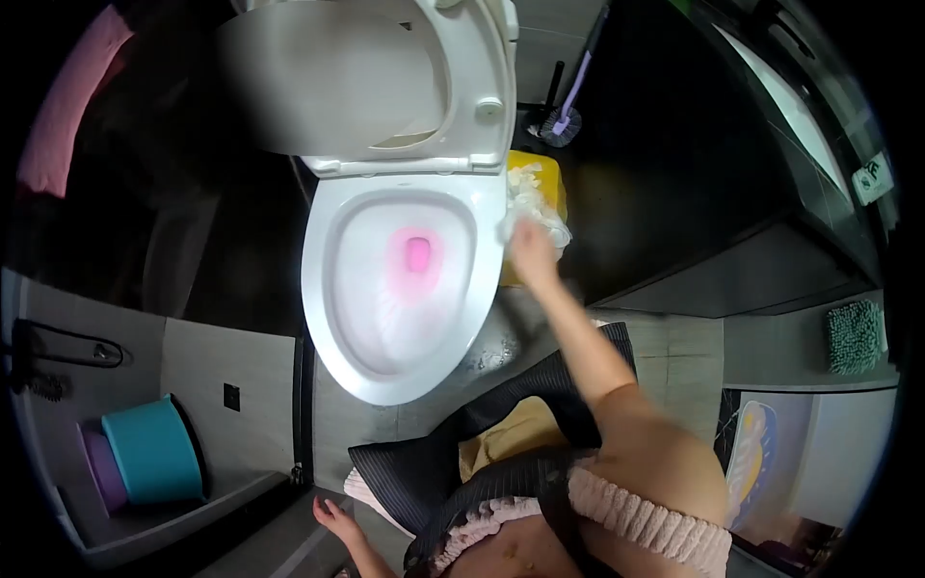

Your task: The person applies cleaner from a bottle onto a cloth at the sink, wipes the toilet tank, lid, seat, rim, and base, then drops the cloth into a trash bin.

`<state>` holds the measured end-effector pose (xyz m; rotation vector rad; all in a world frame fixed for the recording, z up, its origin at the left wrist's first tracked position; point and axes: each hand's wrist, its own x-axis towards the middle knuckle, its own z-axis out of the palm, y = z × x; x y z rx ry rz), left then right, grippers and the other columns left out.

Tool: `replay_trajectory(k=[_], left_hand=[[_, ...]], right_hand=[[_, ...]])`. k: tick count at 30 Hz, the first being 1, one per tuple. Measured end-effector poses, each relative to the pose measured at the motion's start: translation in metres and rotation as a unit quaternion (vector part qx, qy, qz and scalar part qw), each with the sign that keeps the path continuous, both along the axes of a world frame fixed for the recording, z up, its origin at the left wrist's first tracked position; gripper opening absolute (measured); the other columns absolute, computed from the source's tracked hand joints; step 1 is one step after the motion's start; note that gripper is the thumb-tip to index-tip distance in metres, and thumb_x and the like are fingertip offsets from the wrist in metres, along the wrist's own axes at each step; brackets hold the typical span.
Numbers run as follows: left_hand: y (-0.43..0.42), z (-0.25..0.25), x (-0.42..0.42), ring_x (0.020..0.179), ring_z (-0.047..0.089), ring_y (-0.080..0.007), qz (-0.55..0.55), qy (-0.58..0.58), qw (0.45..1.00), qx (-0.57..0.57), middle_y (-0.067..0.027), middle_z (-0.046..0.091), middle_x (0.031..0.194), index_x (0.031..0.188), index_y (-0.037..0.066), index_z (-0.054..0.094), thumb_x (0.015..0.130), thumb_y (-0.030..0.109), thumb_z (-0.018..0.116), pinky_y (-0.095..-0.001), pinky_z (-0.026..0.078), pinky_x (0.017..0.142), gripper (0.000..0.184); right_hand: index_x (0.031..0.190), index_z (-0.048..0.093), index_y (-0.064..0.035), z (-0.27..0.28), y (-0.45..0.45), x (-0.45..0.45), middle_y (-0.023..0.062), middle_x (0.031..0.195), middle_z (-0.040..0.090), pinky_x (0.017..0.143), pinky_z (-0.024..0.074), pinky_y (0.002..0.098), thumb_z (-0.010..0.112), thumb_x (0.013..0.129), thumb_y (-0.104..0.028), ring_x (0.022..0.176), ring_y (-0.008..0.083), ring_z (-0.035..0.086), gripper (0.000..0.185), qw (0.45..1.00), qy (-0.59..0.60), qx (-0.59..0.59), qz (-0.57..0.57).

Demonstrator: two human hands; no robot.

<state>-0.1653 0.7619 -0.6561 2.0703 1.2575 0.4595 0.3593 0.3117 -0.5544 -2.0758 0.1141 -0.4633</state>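
In the head view a white toilet (321,279) stands with its lid and seat raised, and pink liquid (418,255) colours the water at the bottom of its bowl. My right hand (533,252) reaches to the right side of the toilet, over a yellow bin (549,171) heaped with crumpled white tissue (527,197). Motion smears its fingers, so I cannot tell whether it holds any tissue. Low in the view my left hand (335,518) hangs near my body, fingers apart and holding nothing.
A toilet brush with a purple handle (578,82) stands behind the bin, beside a dark cabinet (694,164). Teal and purple basins (154,448) are at the lower left. A green chenille mitt or cloth (855,337) hangs at the right. A pink towel (72,106) shows upper left.
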Motion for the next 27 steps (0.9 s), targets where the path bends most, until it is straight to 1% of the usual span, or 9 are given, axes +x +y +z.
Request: replay_trajectory(k=[2,3,10,11,14,17,19,23,27], left_hand=[[0.003,0.015,0.007,0.128,0.043,-0.0356,-0.033,0.014,0.999,0.027,-0.0236,0.044,0.139,0.136,-0.003,0.048,0.102,0.028,0.051,-0.0423,0.037,0.107,0.046],[0.008,0.022,0.014,0.128,0.043,-0.0355,-0.057,0.025,0.997,0.055,-0.0236,0.043,0.139,0.136,-0.003,0.048,0.102,0.028,0.051,-0.0424,0.036,0.107,0.046],[0.007,0.079,0.062,0.129,0.043,-0.0351,-0.138,0.049,0.982,0.119,-0.0239,0.042,0.14,0.137,-0.005,0.045,0.103,0.026,0.05,-0.0428,0.035,0.109,0.046],[0.011,0.079,0.065,0.129,0.043,-0.0352,-0.148,0.035,0.982,0.114,-0.0233,0.041,0.141,0.138,-0.005,0.045,0.103,0.025,0.05,-0.042,0.036,0.109,0.046],[0.009,0.092,0.078,0.129,0.044,-0.0348,-0.167,0.054,0.975,0.135,-0.0228,0.039,0.143,0.139,-0.004,0.044,0.103,0.024,0.05,-0.0412,0.036,0.109,0.046],[-0.003,0.124,0.104,0.129,0.044,-0.0335,-0.183,0.048,0.974,0.125,-0.0226,0.033,0.147,0.141,-0.002,0.043,0.104,0.025,0.05,-0.0398,0.04,0.105,0.047],[0.002,0.13,0.112,0.124,0.048,-0.0297,-0.234,0.064,0.944,0.225,-0.0213,0.028,0.151,0.143,0.002,0.043,0.104,0.026,0.05,-0.0369,0.045,0.099,0.046],[-0.004,0.15,0.112,0.126,0.047,-0.0299,-0.232,0.028,0.958,0.166,-0.021,0.028,0.151,0.143,0.003,0.044,0.104,0.026,0.05,-0.0371,0.044,0.1,0.046],[0.001,0.157,0.101,0.126,0.047,-0.0296,-0.23,0.034,0.948,0.216,-0.0207,0.027,0.152,0.143,0.004,0.044,0.104,0.024,0.051,-0.0371,0.045,0.1,0.045]], right_hand=[[0.132,0.056,0.0029,-0.045,0.022,-0.001,0.0298,0.107,0.067,0.087,0.0516,0.0458,0.052,0.097,-0.026,0.096,0.043,0.066,0.046,0.998,-0.048,-0.051,-0.008],[0.135,0.051,0.0039,-0.028,0.024,0.013,0.03,0.102,0.067,0.084,0.0516,0.0495,0.051,0.097,-0.028,0.092,0.0456,0.066,0.049,0.994,0.055,-0.097,-0.02],[0.123,0.055,0.0041,-0.021,0.019,0.032,0.0243,0.091,0.068,0.071,0.0522,0.0526,0.06,0.092,-0.018,0.078,0.0455,0.065,0.038,0.996,0.024,-0.088,-0.006],[0.125,0.054,0.0021,-0.012,0.02,-0.002,0.0244,0.091,0.067,0.072,0.0519,0.0529,0.06,0.092,-0.018,0.08,0.0454,0.065,0.039,0.996,0.081,-0.039,0.018],[0.129,0.052,-0.0009,-0.041,0.033,-0.041,0.0242,0.121,0.06,0.077,0.0519,0.0514,0.059,0.093,-0.016,0.092,0.0453,0.063,0.04,0.991,-0.117,-0.057,0.005],[0.128,0.052,-0.0003,-0.026,0.018,0.023,0.0228,0.131,0.054,0.08,0.053,0.0473,0.058,0.093,-0.016,0.095,0.0445,0.063,0.04,0.997,-0.003,-0.074,0.028],[0.128,0.053,-0.0015,-0.007,0.002,0.069,0.0207,0.13,0.055,0.093,0.0495,0.0468,0.058,0.092,-0.018,0.108,0.0416,0.06,0.04,0.994,0.05,-0.074,0.06],[0.127,0.057,-0.0044,-0.024,-0.003,0.052,0.0146,0.133,0.054,0.111,0.0323,0.0542,0.058,0.092,-0.022,0.134,0.0383,0.041,0.039,0.974,-0.039,-0.218,0.055],[0.12,0.062,-0.0066,-0.027,0.014,-0.082,0.0116,0.13,0.056,0.109,0.0359,0.053,0.061,0.089,-0.021,0.132,0.0369,0.043,0.035,0.954,-0.119,-0.221,0.162]])
